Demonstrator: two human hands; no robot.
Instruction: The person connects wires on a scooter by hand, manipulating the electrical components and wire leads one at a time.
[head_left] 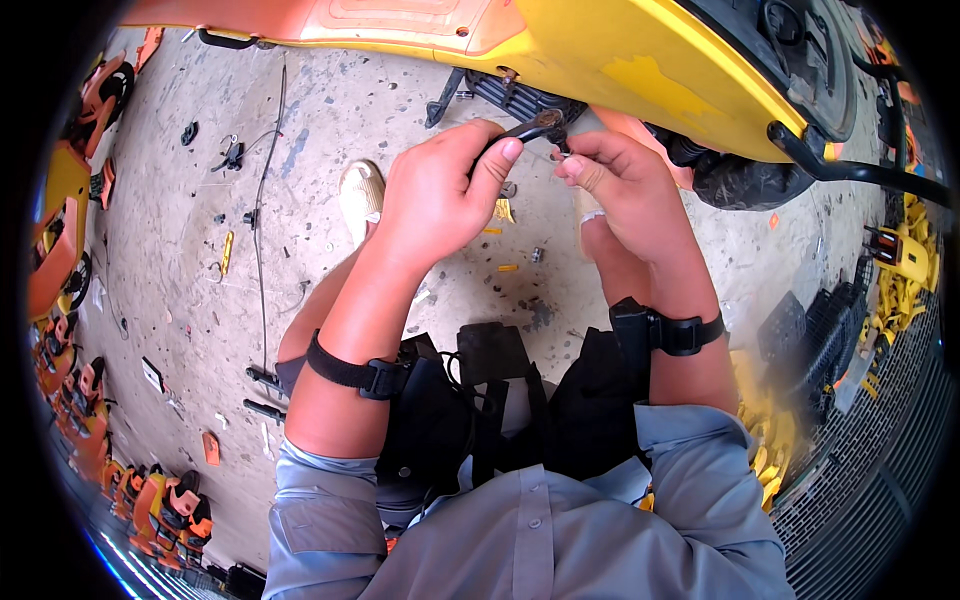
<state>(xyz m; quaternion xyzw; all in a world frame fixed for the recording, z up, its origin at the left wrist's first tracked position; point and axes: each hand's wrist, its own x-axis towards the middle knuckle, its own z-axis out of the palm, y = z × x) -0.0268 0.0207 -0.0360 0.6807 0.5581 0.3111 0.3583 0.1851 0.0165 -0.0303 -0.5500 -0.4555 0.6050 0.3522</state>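
Observation:
My left hand (440,185) is closed around the handle of a dark metal wrench (530,127), whose ringed head points up and to the right. Just below that head, my right hand (625,190) pinches a small dark metal fitting (563,143) between thumb and fingers; its exact shape is too small to make out. Both hands are held close together in front of me, under the edge of a yellow and orange plastic vehicle body (600,50). A black slatted part (500,95) shows beneath that body, behind the wrench.
A black tubular bar (860,172) juts out at the right. Orange and yellow parts (60,230) line the left. Yellow pieces (900,260) and black panels (830,330) lie at the right. A cable (262,220) and scattered small debris lie on the concrete floor (180,300).

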